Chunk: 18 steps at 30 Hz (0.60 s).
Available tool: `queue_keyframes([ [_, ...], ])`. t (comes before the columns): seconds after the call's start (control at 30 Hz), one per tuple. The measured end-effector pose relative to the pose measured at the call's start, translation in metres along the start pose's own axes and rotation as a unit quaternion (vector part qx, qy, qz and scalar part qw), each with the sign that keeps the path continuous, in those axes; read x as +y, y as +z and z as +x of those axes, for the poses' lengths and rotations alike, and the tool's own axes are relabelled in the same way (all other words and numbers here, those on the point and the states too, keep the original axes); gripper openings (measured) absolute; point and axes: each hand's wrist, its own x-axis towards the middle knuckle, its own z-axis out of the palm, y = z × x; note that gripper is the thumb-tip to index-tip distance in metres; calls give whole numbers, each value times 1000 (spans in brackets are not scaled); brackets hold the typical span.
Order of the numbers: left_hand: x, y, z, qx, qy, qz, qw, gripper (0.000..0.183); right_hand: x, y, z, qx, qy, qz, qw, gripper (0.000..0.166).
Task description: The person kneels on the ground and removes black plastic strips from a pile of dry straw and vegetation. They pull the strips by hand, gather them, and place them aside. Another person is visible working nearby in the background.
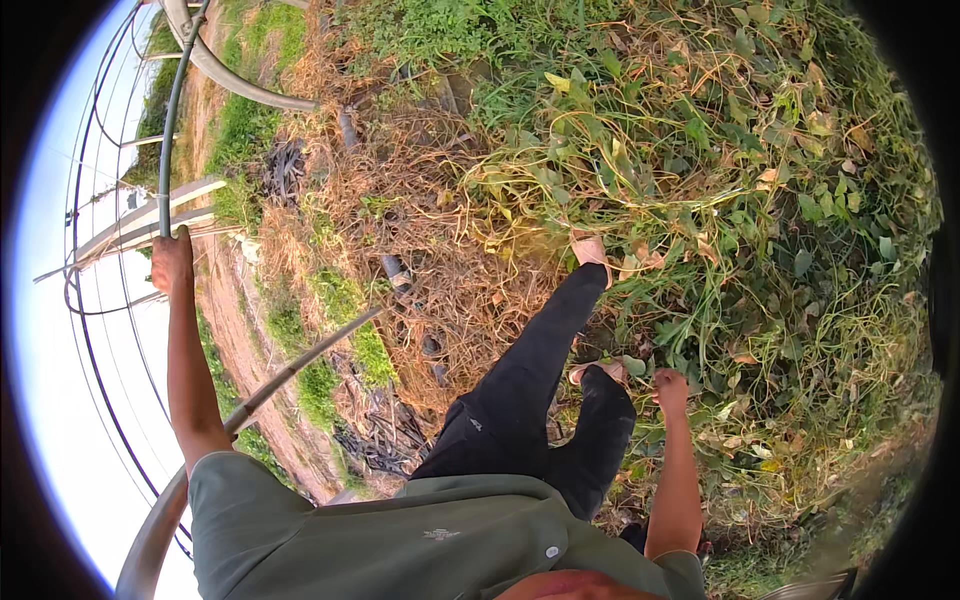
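Observation:
My left hand [172,261] is raised out to the left, its fingers wrapped around a dark grey-green pole [171,142]. From the fist the pole runs away towards the top of the view; no length of it shows on the near side. My right hand [670,390] hangs low on the right with curled fingers, over leafy vines [720,337]. No object shows in it, and a broad leaf lies just left of it. Both shoes [591,249] are partly covered by tangled green and yellowing stems.
Curved frame pipes arch on the left, one hoop [247,86] ahead and another [300,364] beside me. A dark pipe [394,270] lies among dry brown vines [450,300]. Beyond runs a dirt path [247,315], with black sheeting [285,171] bunched near it. Cables [86,330] cross the sky.

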Motion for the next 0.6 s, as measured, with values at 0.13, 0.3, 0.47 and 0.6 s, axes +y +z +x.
queue_keyframes([
  [0.13,2,10,-11,19,-9,58,998,72,-78,58,53,-15,-12,-41,999,19],
  [0.3,2,16,-10,10,-25,79,996,73,-201,85,122,-34,-62,-105,992,18],
  [0.47,4,8,-6,-32,-26,28,999,74,-318,68,175,23,-153,-152,976,16],
  [0.6,-15,24,-7,9,7,10,1000,80,-376,50,173,35,-136,-126,982,17],
])
